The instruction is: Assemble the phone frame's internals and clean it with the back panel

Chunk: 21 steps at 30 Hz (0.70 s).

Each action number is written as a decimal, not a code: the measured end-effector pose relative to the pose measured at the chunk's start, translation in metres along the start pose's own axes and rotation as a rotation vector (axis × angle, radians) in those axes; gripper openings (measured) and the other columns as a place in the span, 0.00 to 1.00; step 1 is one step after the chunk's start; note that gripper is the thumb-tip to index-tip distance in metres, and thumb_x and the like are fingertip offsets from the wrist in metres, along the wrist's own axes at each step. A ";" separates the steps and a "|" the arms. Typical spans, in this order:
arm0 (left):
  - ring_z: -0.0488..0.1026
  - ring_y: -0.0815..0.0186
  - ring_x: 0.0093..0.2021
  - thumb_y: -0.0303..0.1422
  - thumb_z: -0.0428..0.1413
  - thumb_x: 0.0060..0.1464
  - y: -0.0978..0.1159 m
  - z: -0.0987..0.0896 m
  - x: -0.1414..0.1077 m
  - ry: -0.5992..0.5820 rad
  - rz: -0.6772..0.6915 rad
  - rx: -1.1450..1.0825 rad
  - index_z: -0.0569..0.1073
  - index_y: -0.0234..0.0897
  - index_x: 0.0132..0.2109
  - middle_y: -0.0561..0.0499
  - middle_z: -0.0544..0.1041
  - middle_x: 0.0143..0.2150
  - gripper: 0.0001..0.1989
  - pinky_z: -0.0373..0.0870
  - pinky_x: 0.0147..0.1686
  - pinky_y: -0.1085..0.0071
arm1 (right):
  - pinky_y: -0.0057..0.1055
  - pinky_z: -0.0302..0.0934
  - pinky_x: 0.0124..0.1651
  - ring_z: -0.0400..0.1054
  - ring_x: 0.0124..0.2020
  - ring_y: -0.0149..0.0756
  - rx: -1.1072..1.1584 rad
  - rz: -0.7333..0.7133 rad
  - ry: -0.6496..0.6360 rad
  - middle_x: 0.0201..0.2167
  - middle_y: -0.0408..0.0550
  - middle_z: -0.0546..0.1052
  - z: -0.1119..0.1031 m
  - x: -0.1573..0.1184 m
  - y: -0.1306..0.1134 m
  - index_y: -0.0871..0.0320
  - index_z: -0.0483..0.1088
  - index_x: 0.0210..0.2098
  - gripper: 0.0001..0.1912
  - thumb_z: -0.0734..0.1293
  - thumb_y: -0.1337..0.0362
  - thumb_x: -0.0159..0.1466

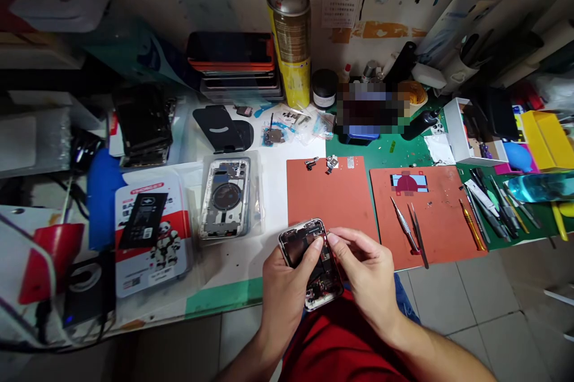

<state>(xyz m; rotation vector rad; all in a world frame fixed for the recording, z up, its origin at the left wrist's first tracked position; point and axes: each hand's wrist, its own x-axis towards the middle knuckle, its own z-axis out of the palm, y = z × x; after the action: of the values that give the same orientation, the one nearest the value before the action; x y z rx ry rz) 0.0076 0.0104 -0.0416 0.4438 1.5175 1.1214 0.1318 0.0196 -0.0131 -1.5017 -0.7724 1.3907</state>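
An opened smartphone (329,280) with its inner parts bare is held tilted over the table's front edge. My left hand (287,280) grips it from the left side, thumb lying across the inside. At the phone's upper right edge my right hand (365,271) has thumb and index finger pinched together; whether a small part sits between them is hidden. Behind the phone lies an orange mat (332,196) with small metal phone parts (332,163) near its far edge. Left of it, a phone housing (225,198) rests on a clear plastic sleeve.
A second orange mat (430,232) carries a screwdriver (402,220), tweezers (418,232) and a gold screwdriver (472,226). Several tools (495,208) lie at the right. A spray can (290,41) stands at the back. A phone battery (144,219) lies on a white-and-red package (130,277) at left.
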 end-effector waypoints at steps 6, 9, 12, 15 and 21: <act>0.87 0.54 0.44 0.45 0.74 0.50 0.006 0.007 -0.001 0.027 0.010 0.023 0.86 0.39 0.45 0.46 0.89 0.44 0.20 0.84 0.43 0.66 | 0.37 0.79 0.51 0.84 0.45 0.43 -0.142 -0.126 0.004 0.46 0.50 0.88 0.001 -0.009 0.007 0.51 0.86 0.49 0.12 0.73 0.55 0.72; 0.87 0.54 0.44 0.46 0.74 0.49 0.008 0.008 -0.002 0.035 -0.002 0.037 0.86 0.38 0.44 0.46 0.89 0.43 0.20 0.84 0.42 0.66 | 0.36 0.78 0.52 0.83 0.45 0.42 -0.242 -0.249 0.019 0.47 0.50 0.87 0.000 -0.010 0.008 0.50 0.86 0.50 0.11 0.72 0.59 0.74; 0.87 0.55 0.45 0.46 0.75 0.49 0.006 0.008 -0.001 0.022 0.001 0.037 0.86 0.39 0.45 0.47 0.89 0.43 0.20 0.83 0.44 0.67 | 0.35 0.78 0.52 0.83 0.46 0.41 -0.321 -0.371 0.009 0.49 0.51 0.87 0.000 -0.010 0.006 0.49 0.85 0.55 0.13 0.69 0.64 0.75; 0.86 0.56 0.46 0.45 0.75 0.50 0.002 0.007 0.000 -0.001 -0.001 0.029 0.85 0.40 0.47 0.47 0.89 0.45 0.21 0.82 0.47 0.67 | 0.35 0.78 0.51 0.84 0.45 0.40 -0.402 -0.480 -0.010 0.49 0.51 0.87 -0.002 -0.008 0.004 0.49 0.83 0.57 0.17 0.67 0.69 0.76; 0.85 0.59 0.45 0.46 0.75 0.49 0.001 0.006 0.003 0.022 -0.007 0.042 0.85 0.39 0.47 0.49 0.88 0.43 0.22 0.81 0.47 0.68 | 0.39 0.77 0.53 0.83 0.47 0.43 -0.478 -0.561 -0.084 0.48 0.52 0.87 -0.009 -0.004 0.005 0.53 0.83 0.57 0.18 0.65 0.69 0.75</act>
<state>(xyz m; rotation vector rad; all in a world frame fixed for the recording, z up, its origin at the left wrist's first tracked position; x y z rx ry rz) 0.0122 0.0160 -0.0415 0.4565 1.5630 1.0935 0.1393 0.0121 -0.0170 -1.4149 -1.5244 0.8805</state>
